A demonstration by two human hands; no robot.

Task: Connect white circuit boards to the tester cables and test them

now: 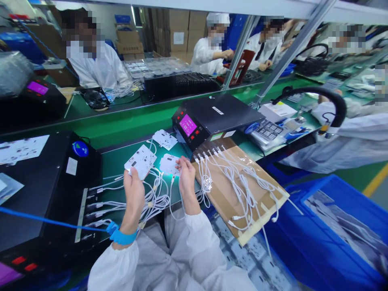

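Note:
My left hand (134, 192) is closed on the edge of a white circuit board (140, 159), holding it tilted above the green mat. A second white circuit board (167, 163) is pinched at its right edge between the fingers of my right hand (186, 176). Bluish-green light shows along its lower edge, where a white cable (171, 193) appears to meet it. Behind these, another white circuit board (164, 139) lies on the mat. Looped white cables (156, 198) lie beside my left hand. A blue wrist strap (123, 236) is around my left wrist.
Black test boxes stand at left (48, 186) and behind my right hand (221, 113). White cables run over a cardboard sheet (218, 190) on my right. Beyond it is a blue bin (330, 242). Co-workers sit across the bench and at right.

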